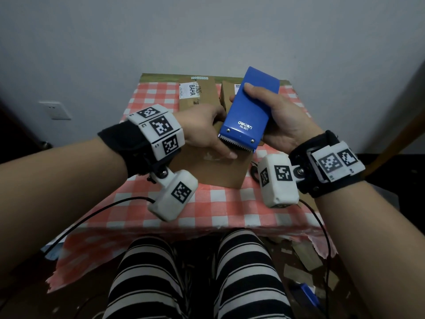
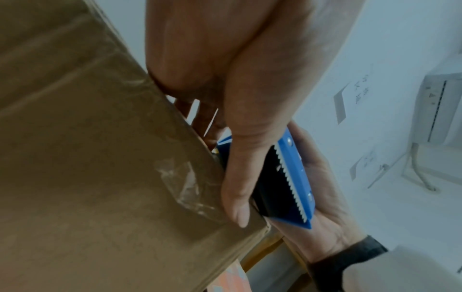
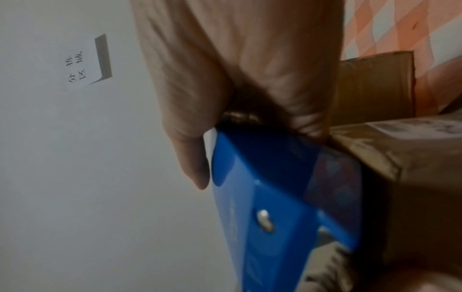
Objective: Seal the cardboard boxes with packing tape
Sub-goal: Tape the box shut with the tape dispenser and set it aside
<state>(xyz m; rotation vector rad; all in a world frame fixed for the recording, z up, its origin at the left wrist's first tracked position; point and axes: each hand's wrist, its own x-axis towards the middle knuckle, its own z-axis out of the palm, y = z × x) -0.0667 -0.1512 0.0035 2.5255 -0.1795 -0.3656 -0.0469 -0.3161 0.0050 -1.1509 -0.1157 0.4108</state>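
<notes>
Red-checked cloth (image 1: 142, 93) covers the table with three boxes. Over the near box (image 1: 213, 171), the right hand (image 1: 279, 116) curls its fingers around the blue tape dispenser (image 1: 249, 111). The left hand (image 1: 207, 127) reaches under its toothed edge, apparently searching for the tape end; whether it pinches any is hidden. Next, the tape end must be pulled onto the seam.
</notes>
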